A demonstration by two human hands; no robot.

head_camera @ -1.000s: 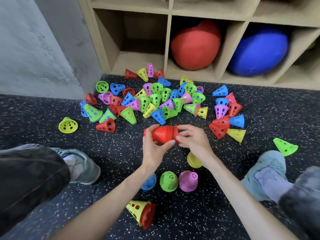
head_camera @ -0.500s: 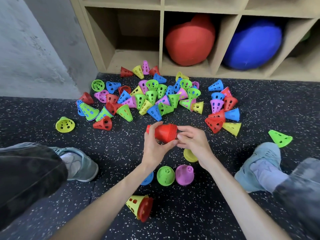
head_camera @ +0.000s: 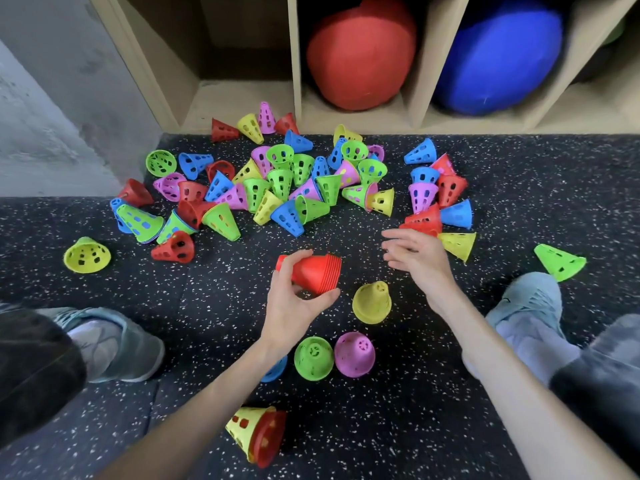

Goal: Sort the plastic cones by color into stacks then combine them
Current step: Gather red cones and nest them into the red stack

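Note:
My left hand (head_camera: 294,303) grips a stack of red cones (head_camera: 315,273) lying sideways above the floor, rims to the right. My right hand (head_camera: 415,254) hovers with loose fingers, holding nothing, just left of some red cones (head_camera: 424,220) and a yellow cone (head_camera: 459,244). A large pile of mixed cones (head_camera: 277,188) lies in front of the shelf. Upright stacks stand near me: yellow (head_camera: 372,303), green (head_camera: 313,358), pink (head_camera: 355,355), and blue (head_camera: 275,370) partly hidden by my left forearm. A yellow cone with a red one inside (head_camera: 256,434) lies by my left arm.
A wooden shelf (head_camera: 298,64) holds a red ball (head_camera: 360,53) and a blue ball (head_camera: 498,57). My shoes sit at left (head_camera: 121,344) and right (head_camera: 526,306). Lone cones lie at far left (head_camera: 86,254) and far right (head_camera: 559,261). The floor is speckled black rubber.
My right hand let go of the red stack and moved right toward the red cones. My left hand keeps the stack, now tilted lower. The camera moved closer.

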